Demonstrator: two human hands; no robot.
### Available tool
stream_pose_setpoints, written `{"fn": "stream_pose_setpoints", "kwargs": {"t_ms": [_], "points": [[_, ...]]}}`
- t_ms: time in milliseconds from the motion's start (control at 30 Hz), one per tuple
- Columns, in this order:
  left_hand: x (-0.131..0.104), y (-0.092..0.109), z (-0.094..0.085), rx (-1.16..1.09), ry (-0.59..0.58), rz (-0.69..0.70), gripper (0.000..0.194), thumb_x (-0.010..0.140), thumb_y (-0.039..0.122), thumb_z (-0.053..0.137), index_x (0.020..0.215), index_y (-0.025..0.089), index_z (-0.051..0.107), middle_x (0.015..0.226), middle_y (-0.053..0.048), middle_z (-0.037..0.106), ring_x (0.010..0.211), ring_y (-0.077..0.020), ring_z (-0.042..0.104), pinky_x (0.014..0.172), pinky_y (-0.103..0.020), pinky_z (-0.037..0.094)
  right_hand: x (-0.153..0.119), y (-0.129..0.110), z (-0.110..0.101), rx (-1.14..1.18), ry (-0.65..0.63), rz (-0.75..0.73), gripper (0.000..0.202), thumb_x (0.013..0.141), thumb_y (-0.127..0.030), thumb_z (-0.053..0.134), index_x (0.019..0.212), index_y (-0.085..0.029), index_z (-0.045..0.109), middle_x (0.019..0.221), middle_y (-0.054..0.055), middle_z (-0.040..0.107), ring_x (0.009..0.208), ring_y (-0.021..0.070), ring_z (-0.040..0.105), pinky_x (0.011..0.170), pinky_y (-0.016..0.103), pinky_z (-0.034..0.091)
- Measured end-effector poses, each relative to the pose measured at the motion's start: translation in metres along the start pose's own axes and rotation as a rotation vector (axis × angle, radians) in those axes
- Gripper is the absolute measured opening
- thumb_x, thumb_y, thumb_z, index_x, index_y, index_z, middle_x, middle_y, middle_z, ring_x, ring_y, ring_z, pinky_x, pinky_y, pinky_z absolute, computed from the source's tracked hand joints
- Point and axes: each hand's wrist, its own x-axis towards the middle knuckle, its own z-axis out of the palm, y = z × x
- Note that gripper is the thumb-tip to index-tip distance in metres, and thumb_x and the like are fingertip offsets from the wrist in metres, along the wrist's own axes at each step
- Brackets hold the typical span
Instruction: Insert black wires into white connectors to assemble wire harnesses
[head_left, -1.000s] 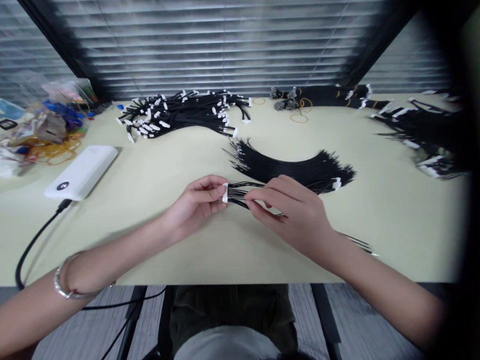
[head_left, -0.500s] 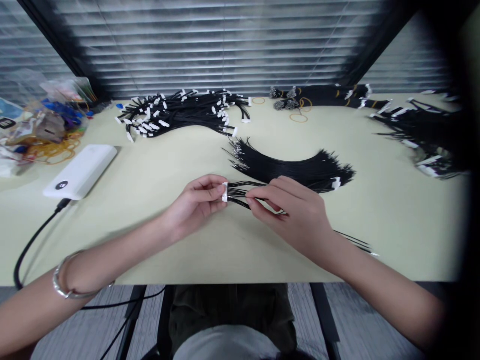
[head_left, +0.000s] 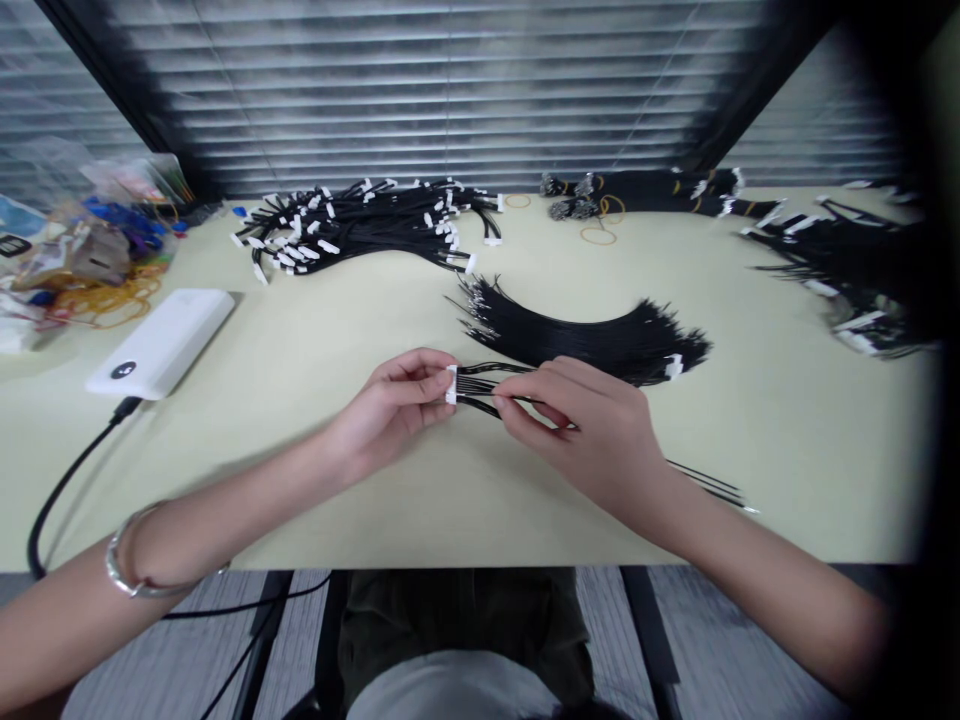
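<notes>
Between the thumb and fingers of my left hand point(head_left: 401, 400) is a white connector point(head_left: 451, 384), held upright above the table. Several thin black wires point(head_left: 476, 384) run from its right side toward my right hand point(head_left: 577, 415). The thumb and forefinger of that hand are pinched on a black wire, a short way from the connector. Wire ends point(head_left: 712, 487) stick out past my right wrist, tipped with metal. Just behind my right hand lies a curved bundle of loose black wires point(head_left: 577, 335), with a white connector point(head_left: 673, 366) at its right end.
At the back left lies a pile of black cables with white connectors point(head_left: 390, 225). Banded wire bundles point(head_left: 652, 190) and rubber bands point(head_left: 598, 236) sit at the back right, with more cables point(head_left: 862, 260) beyond. A white power bank point(head_left: 165, 340) and plastic bags point(head_left: 90, 245) are at left.
Almost nothing differs. Both hands keep their places on the connector and the wire, with only a very slight shift of the right fingers.
</notes>
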Motion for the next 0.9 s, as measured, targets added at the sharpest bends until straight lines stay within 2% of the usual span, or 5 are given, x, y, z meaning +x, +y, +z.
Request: {"fn": "stream_pose_setpoints", "kwargs": {"t_ms": [533, 900], "points": [[-0.0008, -0.0009, -0.0005, 0.037, -0.01, 0.019, 0.011, 0.076, 0.014, 0.067, 0.086, 0.016, 0.065, 0.078, 0.0, 0.061, 0.073, -0.009, 0.058, 0.073, -0.022, 0.049, 0.0011, 0.0006, -0.0017, -0.007, 0.004, -0.033, 0.012, 0.081, -0.013, 0.054, 0.076, -0.021, 0.06, 0.054, -0.003, 0.049, 0.057, 0.0116, 0.046, 0.057, 0.025, 0.04], [0.0001, -0.0023, -0.0031, 0.035, -0.045, 0.03, 0.014, 0.075, 0.013, 0.067, 0.088, 0.015, 0.065, 0.078, 0.001, 0.06, 0.073, -0.0083, 0.059, 0.072, -0.021, 0.051, 0.0002, 0.0003, -0.0006, -0.051, -0.007, -0.07, 0.012, 0.081, -0.013, 0.054, 0.073, -0.02, 0.061, 0.058, -0.002, 0.054, 0.057, 0.0106, 0.044, 0.056, 0.023, 0.038]]}}
